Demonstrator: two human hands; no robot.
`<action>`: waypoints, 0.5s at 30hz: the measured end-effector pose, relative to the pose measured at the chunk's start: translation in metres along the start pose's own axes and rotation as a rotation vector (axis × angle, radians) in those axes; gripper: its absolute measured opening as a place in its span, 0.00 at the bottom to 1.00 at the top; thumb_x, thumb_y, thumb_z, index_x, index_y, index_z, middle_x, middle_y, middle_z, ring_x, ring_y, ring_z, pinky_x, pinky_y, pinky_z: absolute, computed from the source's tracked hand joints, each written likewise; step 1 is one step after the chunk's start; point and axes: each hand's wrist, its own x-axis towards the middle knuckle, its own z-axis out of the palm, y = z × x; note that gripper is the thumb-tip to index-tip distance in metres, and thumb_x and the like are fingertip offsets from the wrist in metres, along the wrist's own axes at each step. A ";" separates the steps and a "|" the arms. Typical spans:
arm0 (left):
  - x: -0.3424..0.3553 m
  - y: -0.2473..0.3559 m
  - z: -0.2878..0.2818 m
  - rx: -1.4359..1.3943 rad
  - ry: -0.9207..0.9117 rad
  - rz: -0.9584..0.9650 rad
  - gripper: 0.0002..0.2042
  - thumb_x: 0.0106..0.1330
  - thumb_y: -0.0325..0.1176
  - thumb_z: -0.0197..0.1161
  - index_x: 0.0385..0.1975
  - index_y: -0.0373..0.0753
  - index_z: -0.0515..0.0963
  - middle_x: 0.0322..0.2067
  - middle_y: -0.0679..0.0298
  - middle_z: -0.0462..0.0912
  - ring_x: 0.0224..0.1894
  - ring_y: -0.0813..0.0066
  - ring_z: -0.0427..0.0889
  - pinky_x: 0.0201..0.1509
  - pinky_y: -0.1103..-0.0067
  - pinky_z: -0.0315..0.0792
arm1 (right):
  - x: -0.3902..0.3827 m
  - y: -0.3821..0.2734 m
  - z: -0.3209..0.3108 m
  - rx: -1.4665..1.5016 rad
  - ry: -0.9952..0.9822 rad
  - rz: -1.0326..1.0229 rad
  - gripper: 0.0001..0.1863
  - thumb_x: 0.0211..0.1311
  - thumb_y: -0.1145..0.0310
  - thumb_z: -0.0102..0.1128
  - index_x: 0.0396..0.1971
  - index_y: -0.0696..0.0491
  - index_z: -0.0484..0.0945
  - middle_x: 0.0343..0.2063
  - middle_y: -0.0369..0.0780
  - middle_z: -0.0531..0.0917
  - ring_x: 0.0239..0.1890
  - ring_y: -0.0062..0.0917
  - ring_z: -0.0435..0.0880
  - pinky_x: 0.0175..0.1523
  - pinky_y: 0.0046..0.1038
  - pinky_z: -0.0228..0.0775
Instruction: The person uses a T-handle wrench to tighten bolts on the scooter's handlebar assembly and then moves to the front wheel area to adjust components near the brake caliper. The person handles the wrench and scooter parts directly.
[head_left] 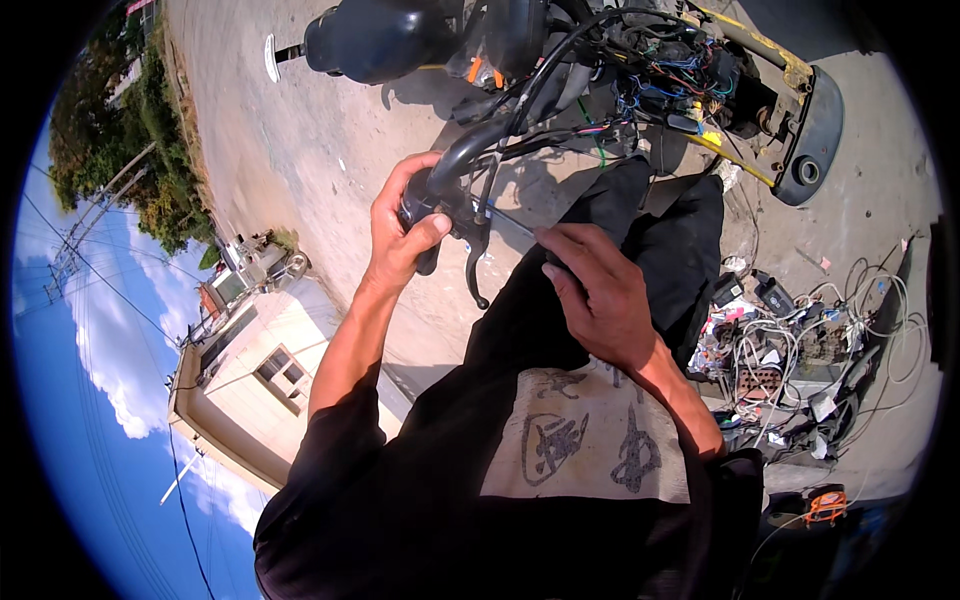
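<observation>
My left hand (398,228) is wrapped round the black control housing (416,203) at the end of a scooter's handlebar (468,152), its thumb pressed on the near side. From that housing a black brake lever (475,275) hangs down, ending in a rounded tip. Closed fingers of my right hand (608,295) grip a screwdriver (510,222). Its thin metal shaft points left toward the lever's mount; whether the tip sits in a screw I cannot tell. The handle is mostly hidden in my palm.
The stripped scooter's bared wiring (650,85) and yellow frame (755,45) lie beyond my hands. Black cables (540,75) loop close to the handlebar. At the right is a heap of parts and pale wires (765,365). A mirror-like black piece (375,40) juts out at the top.
</observation>
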 end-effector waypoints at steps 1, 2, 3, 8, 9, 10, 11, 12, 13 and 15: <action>0.000 -0.001 -0.001 -0.004 -0.006 -0.001 0.34 0.56 0.42 0.73 0.63 0.33 0.72 0.43 0.64 0.83 0.43 0.79 0.80 0.50 0.81 0.74 | -0.001 0.000 -0.001 -0.005 0.001 0.012 0.21 0.60 0.84 0.64 0.54 0.58 0.80 0.46 0.47 0.82 0.42 0.41 0.85 0.46 0.34 0.79; 0.000 -0.001 -0.001 -0.008 -0.011 -0.001 0.35 0.56 0.41 0.73 0.63 0.33 0.71 0.43 0.64 0.83 0.43 0.79 0.80 0.50 0.80 0.74 | -0.002 0.001 -0.002 -0.011 0.002 0.024 0.21 0.60 0.84 0.65 0.54 0.58 0.81 0.47 0.47 0.82 0.42 0.40 0.86 0.45 0.32 0.79; 0.000 -0.001 -0.002 -0.011 -0.013 0.001 0.35 0.56 0.41 0.73 0.63 0.32 0.71 0.43 0.63 0.83 0.44 0.78 0.80 0.50 0.80 0.74 | -0.001 0.000 -0.003 -0.016 0.000 0.032 0.20 0.61 0.83 0.66 0.54 0.58 0.82 0.47 0.47 0.83 0.42 0.39 0.86 0.45 0.31 0.79; 0.001 -0.002 -0.001 -0.017 -0.010 0.030 0.36 0.58 0.48 0.69 0.63 0.31 0.71 0.44 0.61 0.83 0.46 0.76 0.81 0.52 0.78 0.74 | 0.002 0.000 0.000 -0.025 0.012 0.000 0.20 0.61 0.84 0.66 0.54 0.59 0.82 0.47 0.47 0.83 0.42 0.39 0.86 0.46 0.29 0.78; 0.002 -0.002 -0.001 -0.043 -0.015 0.035 0.36 0.59 0.51 0.68 0.63 0.31 0.71 0.45 0.60 0.82 0.46 0.76 0.81 0.53 0.78 0.74 | 0.003 0.001 0.000 -0.034 0.019 -0.014 0.20 0.61 0.84 0.65 0.54 0.59 0.82 0.47 0.47 0.83 0.42 0.39 0.86 0.46 0.29 0.78; 0.001 -0.003 -0.001 -0.062 -0.015 0.039 0.36 0.61 0.52 0.65 0.63 0.30 0.71 0.45 0.59 0.82 0.46 0.75 0.81 0.53 0.78 0.74 | 0.003 -0.001 0.000 -0.027 0.007 0.008 0.20 0.60 0.84 0.65 0.54 0.59 0.82 0.47 0.47 0.83 0.42 0.39 0.86 0.46 0.29 0.78; 0.001 -0.004 -0.001 -0.080 -0.016 0.044 0.36 0.62 0.54 0.62 0.63 0.30 0.70 0.45 0.59 0.82 0.46 0.75 0.81 0.53 0.78 0.74 | 0.003 -0.003 -0.001 -0.021 -0.004 0.030 0.20 0.60 0.84 0.65 0.54 0.60 0.82 0.47 0.47 0.83 0.42 0.39 0.86 0.46 0.29 0.78; 0.001 -0.006 -0.001 -0.100 -0.015 0.050 0.37 0.63 0.56 0.60 0.63 0.30 0.70 0.45 0.58 0.82 0.46 0.75 0.81 0.53 0.78 0.74 | 0.003 -0.004 -0.002 -0.017 -0.016 0.051 0.20 0.60 0.84 0.65 0.54 0.60 0.82 0.47 0.48 0.83 0.42 0.39 0.86 0.46 0.29 0.78; 0.001 -0.008 -0.002 -0.090 -0.006 0.056 0.36 0.64 0.56 0.57 0.63 0.30 0.70 0.45 0.58 0.82 0.46 0.74 0.81 0.52 0.78 0.74 | 0.003 -0.004 -0.002 -0.028 -0.010 0.049 0.20 0.60 0.84 0.65 0.54 0.59 0.82 0.47 0.48 0.83 0.42 0.41 0.86 0.46 0.30 0.78; 0.002 -0.011 -0.003 -0.070 0.012 0.069 0.34 0.67 0.55 0.53 0.62 0.30 0.71 0.45 0.57 0.82 0.46 0.74 0.81 0.52 0.77 0.75 | 0.001 -0.003 -0.002 -0.048 0.001 0.043 0.20 0.60 0.84 0.65 0.54 0.58 0.81 0.47 0.48 0.83 0.42 0.44 0.86 0.45 0.34 0.79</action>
